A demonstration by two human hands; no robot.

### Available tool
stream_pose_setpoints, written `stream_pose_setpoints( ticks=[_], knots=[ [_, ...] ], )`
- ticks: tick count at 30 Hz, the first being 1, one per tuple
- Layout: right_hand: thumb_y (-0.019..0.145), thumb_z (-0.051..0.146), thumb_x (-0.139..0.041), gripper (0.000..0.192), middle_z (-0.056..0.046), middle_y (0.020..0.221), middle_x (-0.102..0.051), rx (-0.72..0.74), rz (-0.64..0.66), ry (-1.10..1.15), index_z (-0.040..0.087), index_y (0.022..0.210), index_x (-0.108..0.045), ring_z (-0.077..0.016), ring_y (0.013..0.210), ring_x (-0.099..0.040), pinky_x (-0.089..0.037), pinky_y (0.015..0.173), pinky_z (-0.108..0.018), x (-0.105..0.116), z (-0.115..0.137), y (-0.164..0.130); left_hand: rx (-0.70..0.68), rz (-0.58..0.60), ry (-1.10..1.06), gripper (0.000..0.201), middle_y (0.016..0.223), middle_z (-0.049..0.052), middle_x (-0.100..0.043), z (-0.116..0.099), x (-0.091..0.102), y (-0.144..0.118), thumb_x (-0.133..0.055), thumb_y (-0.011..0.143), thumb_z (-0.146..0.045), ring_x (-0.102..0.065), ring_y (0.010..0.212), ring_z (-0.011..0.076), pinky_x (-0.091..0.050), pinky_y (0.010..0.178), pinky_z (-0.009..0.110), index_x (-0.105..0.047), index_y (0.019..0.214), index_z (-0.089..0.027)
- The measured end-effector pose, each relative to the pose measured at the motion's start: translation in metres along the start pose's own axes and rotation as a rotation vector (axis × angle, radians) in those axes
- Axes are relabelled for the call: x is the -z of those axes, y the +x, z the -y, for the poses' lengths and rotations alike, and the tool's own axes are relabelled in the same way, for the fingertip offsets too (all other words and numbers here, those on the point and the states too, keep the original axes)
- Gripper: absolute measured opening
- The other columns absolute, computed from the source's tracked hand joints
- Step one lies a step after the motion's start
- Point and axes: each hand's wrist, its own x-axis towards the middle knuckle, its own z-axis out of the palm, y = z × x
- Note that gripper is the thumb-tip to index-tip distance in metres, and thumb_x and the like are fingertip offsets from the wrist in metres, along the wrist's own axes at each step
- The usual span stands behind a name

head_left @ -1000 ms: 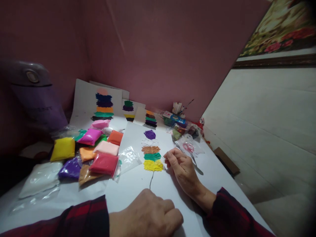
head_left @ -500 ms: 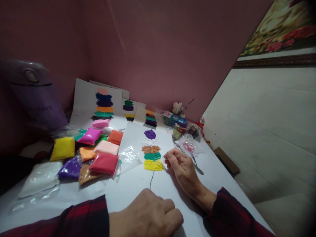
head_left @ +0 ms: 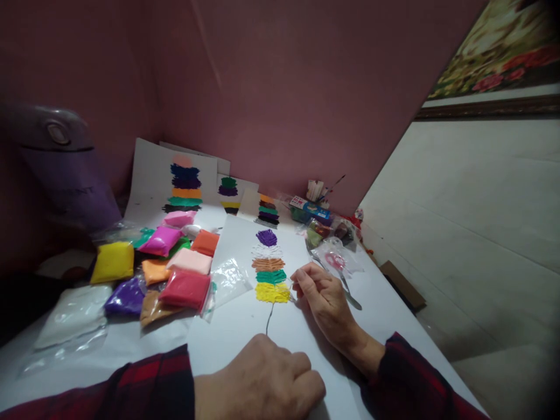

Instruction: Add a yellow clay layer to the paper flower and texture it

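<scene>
A sheet of white paper [head_left: 231,315] bears a column of textured clay-like bands: a purple one [head_left: 266,237], then white, brown, green and a yellow band [head_left: 272,293] at the bottom. From the yellow band a thin dark strand or line [head_left: 269,318] runs down toward my left hand [head_left: 262,382]. That hand rests curled on the paper, its fingertips hidden. Just right of the yellow band, my right hand [head_left: 321,297] is closed in a pinch. Something thin and pale seems to show at its fingertips, too small to name.
Several coloured clay packets [head_left: 184,289] lie on the left, near a purple bottle [head_left: 70,175]. Sheets with coloured bands [head_left: 149,175] lean against the pink wall. A metal utensil [head_left: 352,300], a clear plastic bag [head_left: 335,259] and a blue-white box [head_left: 310,207] are at right.
Both hands hold nearly the same places and poses. The whole view has shifted very slightly.
</scene>
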Motion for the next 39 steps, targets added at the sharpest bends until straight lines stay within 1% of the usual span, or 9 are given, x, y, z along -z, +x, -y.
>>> stream_pose_setpoints(
  ticks=[9, 13, 20, 25, 29, 34, 39],
  knots=[
    [0.096, 0.044, -0.048, 0.035, 0.000, 0.069, -0.056, -0.009, 0.001, 0.025, 0.016, 0.079, -0.061, -0.0109, 0.055, -0.053, -0.046, 0.048, -0.022, -0.0009, 0.0020, 0.0010, -0.024, -0.031, 0.008, 0.012, 0.076, -0.003, -0.064, 0.0009, -0.0030, -0.0008, -0.063, 0.085, -0.014, -0.056, 0.054, 0.0146, -0.042, 0.043, 0.029, -0.052, 0.084, -0.018],
    [0.097, 0.043, -0.047, 0.036, -0.001, 0.070, -0.056, -0.007, 0.006, 0.019, 0.016, 0.078, -0.061, -0.0108, 0.056, -0.053, -0.045, 0.049, -0.022, -0.0008, 0.0040, 0.0005, -0.019, -0.036, 0.008, 0.012, 0.077, -0.002, -0.064, -0.0003, -0.0006, -0.0012, -0.061, 0.086, -0.013, -0.056, 0.055, 0.0132, -0.044, 0.047, 0.027, -0.050, 0.083, -0.018],
    [0.098, 0.047, -0.043, 0.040, -0.001, 0.069, -0.054, -0.049, 0.029, 0.078, 0.016, 0.080, -0.061, -0.0105, 0.055, -0.052, -0.046, 0.048, -0.021, -0.0003, 0.0047, -0.0018, -0.007, -0.021, -0.004, 0.014, 0.077, -0.002, -0.063, -0.0004, 0.0002, -0.0014, -0.062, 0.085, -0.013, -0.057, 0.056, 0.0141, -0.045, 0.048, 0.028, -0.049, 0.081, -0.018],
    [0.098, 0.048, -0.042, 0.040, 0.000, 0.069, -0.053, -0.052, 0.040, 0.117, 0.016, 0.082, -0.061, -0.0097, 0.054, -0.050, -0.043, 0.047, -0.021, -0.0025, 0.0029, -0.0016, -0.010, 0.005, -0.014, 0.012, 0.078, -0.002, -0.063, -0.0010, 0.0032, -0.0017, -0.060, 0.086, -0.013, -0.057, 0.056, 0.0142, -0.046, 0.047, 0.028, -0.049, 0.082, -0.018],
    [0.098, 0.046, -0.044, 0.039, 0.000, 0.070, -0.053, -0.055, 0.077, 0.133, 0.016, 0.080, -0.060, -0.0089, 0.053, -0.047, -0.038, 0.046, -0.021, -0.0038, 0.0013, -0.0017, -0.012, 0.012, -0.011, 0.013, 0.079, -0.002, -0.063, -0.0021, 0.0057, -0.0017, -0.060, 0.085, -0.013, -0.058, 0.058, 0.0145, -0.048, 0.050, 0.028, -0.048, 0.082, -0.018],
    [0.098, 0.046, -0.044, 0.037, 0.001, 0.071, -0.050, -0.057, 0.100, 0.179, 0.016, 0.081, -0.060, -0.0087, 0.053, -0.045, -0.035, 0.046, -0.022, -0.0038, -0.0002, -0.0022, -0.011, -0.018, -0.011, 0.013, 0.079, -0.002, -0.063, -0.0010, 0.0031, -0.0027, -0.059, 0.086, -0.012, -0.058, 0.058, 0.0139, -0.047, 0.049, 0.028, -0.049, 0.082, -0.018],
    [0.099, 0.045, -0.044, 0.037, 0.002, 0.068, -0.049, -0.061, 0.110, 0.184, 0.017, 0.081, -0.058, -0.0087, 0.052, -0.044, -0.034, 0.046, -0.022, -0.0047, 0.0000, -0.0029, -0.012, -0.014, -0.013, 0.012, 0.079, -0.002, -0.063, 0.0007, 0.0000, -0.0007, -0.060, 0.086, -0.012, -0.057, 0.058, 0.0138, -0.046, 0.049, 0.028, -0.050, 0.083, -0.018]
  ],
)
